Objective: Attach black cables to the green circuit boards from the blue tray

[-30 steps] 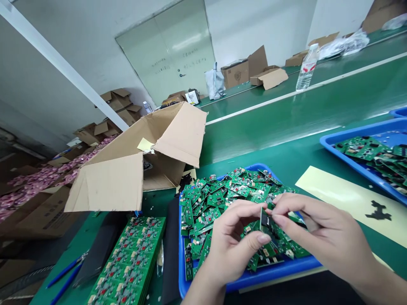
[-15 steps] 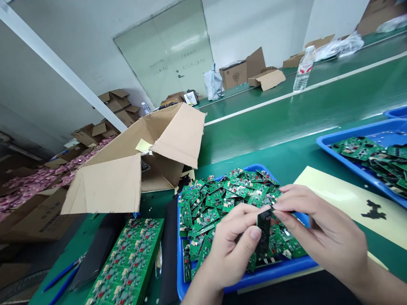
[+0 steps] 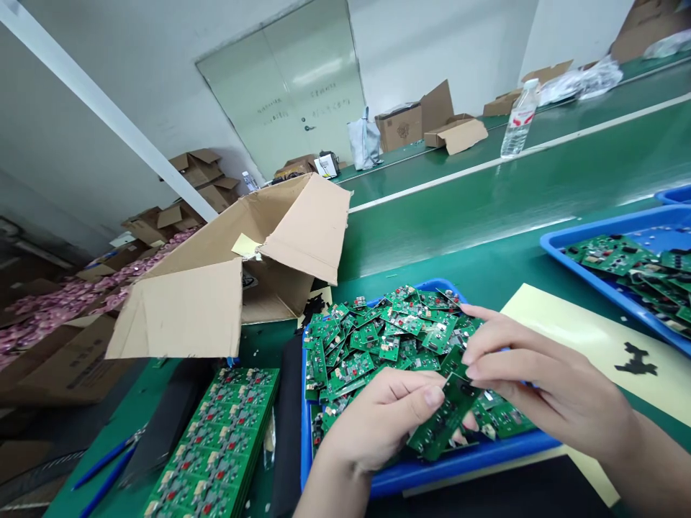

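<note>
My left hand (image 3: 381, 417) grips a green circuit board (image 3: 445, 421), its thumb lying across the near face. The board is tilted over a blue tray (image 3: 426, 478) heaped with small green circuit boards (image 3: 372, 338). At the held board's upper right edge, the fingertips of my right hand (image 3: 532, 378) are pinched together, with the index finger stretched away from the others. Dark material shows on the board beside those fingertips, and its outline is unclear. To the right, a yellow sheet (image 3: 572, 324) carries a black irregular cutout (image 3: 637, 360).
A stack of green panels (image 3: 216, 439) stands left of the tray, with blue-handled pliers (image 3: 111, 467) beyond it. An open cardboard box (image 3: 183, 309) is behind. Another blue tray (image 3: 594, 277) of boards sits at right, and a water bottle (image 3: 519, 122) stands further back.
The held board has turned from nearly upright to a slant, showing more of its face. My left hand has dropped slightly, and my right index finger has lifted away from the other fingers.
</note>
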Action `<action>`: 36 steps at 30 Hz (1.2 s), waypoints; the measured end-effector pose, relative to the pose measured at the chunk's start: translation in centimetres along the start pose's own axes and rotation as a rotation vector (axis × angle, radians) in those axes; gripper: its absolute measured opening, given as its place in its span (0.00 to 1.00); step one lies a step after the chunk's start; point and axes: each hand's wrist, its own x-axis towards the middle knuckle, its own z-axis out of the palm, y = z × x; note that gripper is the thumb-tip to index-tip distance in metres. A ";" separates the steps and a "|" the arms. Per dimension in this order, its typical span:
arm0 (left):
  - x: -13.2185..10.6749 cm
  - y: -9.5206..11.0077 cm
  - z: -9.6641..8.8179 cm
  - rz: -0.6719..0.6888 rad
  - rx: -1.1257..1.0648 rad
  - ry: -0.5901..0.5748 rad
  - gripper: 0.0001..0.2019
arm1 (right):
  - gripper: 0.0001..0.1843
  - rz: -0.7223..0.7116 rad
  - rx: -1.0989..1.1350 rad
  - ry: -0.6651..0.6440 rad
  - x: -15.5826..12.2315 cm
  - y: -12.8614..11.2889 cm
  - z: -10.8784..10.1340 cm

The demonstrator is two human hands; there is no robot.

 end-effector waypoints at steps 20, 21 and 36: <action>0.0 0.1 0.9 0.216 0.335 0.191 0.21 | 0.26 0.263 0.017 0.106 -0.1 -0.6 -0.3; -0.1 0.0 0.8 0.274 0.401 0.254 0.21 | 0.24 0.296 0.013 0.109 -0.1 -0.5 -0.5; 0.5 -0.8 -0.3 0.789 1.100 0.657 0.16 | 0.14 -0.026 -0.218 0.018 0.0 0.0 -0.2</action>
